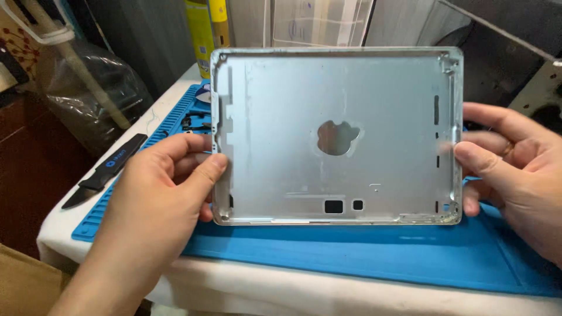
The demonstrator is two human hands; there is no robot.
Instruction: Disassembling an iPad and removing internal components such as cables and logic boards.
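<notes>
A: Where's the shell [336, 88]?
B: Upright above the blue mat [363, 248], both hands' fingers pinching its side edges: left hand [155, 199], right hand [515, 169].
A: Anything nearby?
B: Black pry tool [105, 169] on the worktop [281, 289], left.

Shell: we hold the tablet shell [336, 137] up between our hands, above the mat [374, 246].
Left hand [155, 193]: on the shell's left edge.
Right hand [515, 169]: on its right edge.
Mat: on the table [281, 289], below and behind the shell.
Pry tool [105, 169]: left of the mat, on the table.
Bag [93, 88]: behind the pry tool, at far left.
Bottle [206, 32]: behind the shell's top left corner.
</notes>
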